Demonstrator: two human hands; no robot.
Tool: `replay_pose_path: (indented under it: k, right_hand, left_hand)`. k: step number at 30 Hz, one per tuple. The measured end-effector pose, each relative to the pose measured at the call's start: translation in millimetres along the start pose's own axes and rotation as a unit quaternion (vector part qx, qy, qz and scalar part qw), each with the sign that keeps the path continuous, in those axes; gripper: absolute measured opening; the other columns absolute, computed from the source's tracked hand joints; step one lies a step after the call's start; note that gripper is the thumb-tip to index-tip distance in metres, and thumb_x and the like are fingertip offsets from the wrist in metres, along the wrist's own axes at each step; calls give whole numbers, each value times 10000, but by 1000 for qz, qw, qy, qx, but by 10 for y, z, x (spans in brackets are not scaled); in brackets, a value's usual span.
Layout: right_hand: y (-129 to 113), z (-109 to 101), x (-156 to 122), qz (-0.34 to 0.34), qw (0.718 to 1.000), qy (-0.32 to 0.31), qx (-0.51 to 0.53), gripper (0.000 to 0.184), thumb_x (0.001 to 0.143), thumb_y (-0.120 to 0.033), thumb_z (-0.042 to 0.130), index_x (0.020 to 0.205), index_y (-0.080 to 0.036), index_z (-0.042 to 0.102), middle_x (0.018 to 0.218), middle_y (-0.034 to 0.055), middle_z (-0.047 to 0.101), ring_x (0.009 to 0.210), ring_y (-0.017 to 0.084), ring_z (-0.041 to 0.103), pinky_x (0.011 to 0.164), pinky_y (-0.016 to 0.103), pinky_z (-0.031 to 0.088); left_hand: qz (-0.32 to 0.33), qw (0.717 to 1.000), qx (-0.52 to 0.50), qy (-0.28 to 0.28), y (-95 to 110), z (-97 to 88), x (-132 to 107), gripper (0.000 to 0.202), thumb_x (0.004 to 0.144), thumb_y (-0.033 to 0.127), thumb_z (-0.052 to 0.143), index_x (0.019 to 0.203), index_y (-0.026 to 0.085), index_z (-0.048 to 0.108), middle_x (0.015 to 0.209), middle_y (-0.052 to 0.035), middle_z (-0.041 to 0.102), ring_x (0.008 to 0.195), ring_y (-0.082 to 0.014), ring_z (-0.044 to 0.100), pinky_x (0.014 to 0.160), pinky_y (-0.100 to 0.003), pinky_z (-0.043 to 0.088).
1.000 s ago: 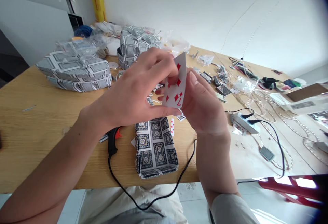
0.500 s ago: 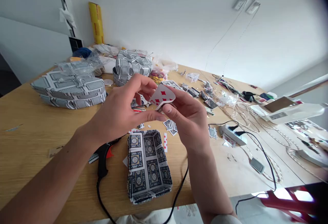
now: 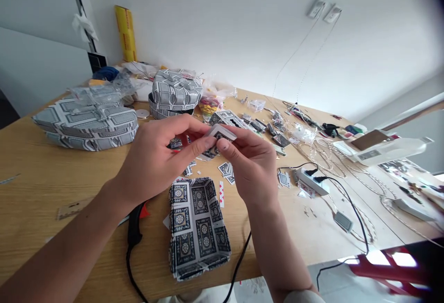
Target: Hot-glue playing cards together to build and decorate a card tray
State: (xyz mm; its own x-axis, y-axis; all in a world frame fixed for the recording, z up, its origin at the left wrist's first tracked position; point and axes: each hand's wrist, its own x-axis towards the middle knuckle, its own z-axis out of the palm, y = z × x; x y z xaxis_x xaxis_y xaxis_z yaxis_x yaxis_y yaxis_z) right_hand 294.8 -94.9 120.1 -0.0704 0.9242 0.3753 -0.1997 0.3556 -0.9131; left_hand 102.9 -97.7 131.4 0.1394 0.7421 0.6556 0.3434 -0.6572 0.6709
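Note:
Between both hands is a folded playing card (image 3: 211, 154), its dark patterned back partly showing and its edges turned over. My left hand (image 3: 159, 155) pinches it from the left with thumb and fingers. From the right, my right hand (image 3: 251, 166) grips it, thumb pressed on the near fold. Below them on the table stands an open box (image 3: 204, 233) made of playing cards with dark patterned backs. A strip of red diamonds (image 3: 221, 194) lies beside the box. Left of it rests a black glue gun (image 3: 134, 226) with a red trigger, partly behind my left arm.
Grey card-woven baskets (image 3: 88, 125) stand at the back left. Card scraps (image 3: 227, 171) lie beyond the box. On the right are a power strip (image 3: 314, 182), coiled rope (image 3: 360, 180) and a white carton (image 3: 376, 148). A black cable (image 3: 243, 256) runs past the box's right side.
The card has been turned and folded over: its red diamond face showed before, and now its dark back shows. Both hands sit closer together around it. The view has shifted slightly.

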Motion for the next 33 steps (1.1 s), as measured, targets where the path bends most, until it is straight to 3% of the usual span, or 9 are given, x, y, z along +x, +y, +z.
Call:
replay_pose_path:
  k: [8,22,27,33]
  right_hand:
    - [3,22,-18,-3,1000,25,-14,220,806,-285,948,1011,-320,875,981,-10,861,871,169,784,832,353,670]
    - [15,12,-25,1,998,45,-47,219,785,-339,964,983,-310,874,944,7,845,832,190,760,795,390,658]
    - [22,4,-29,1,998,43,-54,225,794,-350,956,998,-301,874,905,11,832,839,199,757,802,403,655]
    - [-2,6,-6,19,998,28,-44,265,808,-395,938,1042,-297,861,993,21,841,905,208,764,822,399,656]
  left_hand:
    - [30,996,85,29,45,34,-19,66,1004,339,732,985,304,785,890,53,825,774,-151,750,723,-323,607]
    - [10,995,94,11,82,47,-24,158,1035,415,649,988,342,781,909,63,824,803,-173,758,765,-359,630]
    - [22,996,87,23,70,52,-28,113,1028,346,682,986,313,781,929,52,833,826,-167,768,763,-335,612]
    - [19,995,94,33,77,52,-35,114,1026,365,692,986,317,788,927,48,835,817,-173,766,752,-343,608]
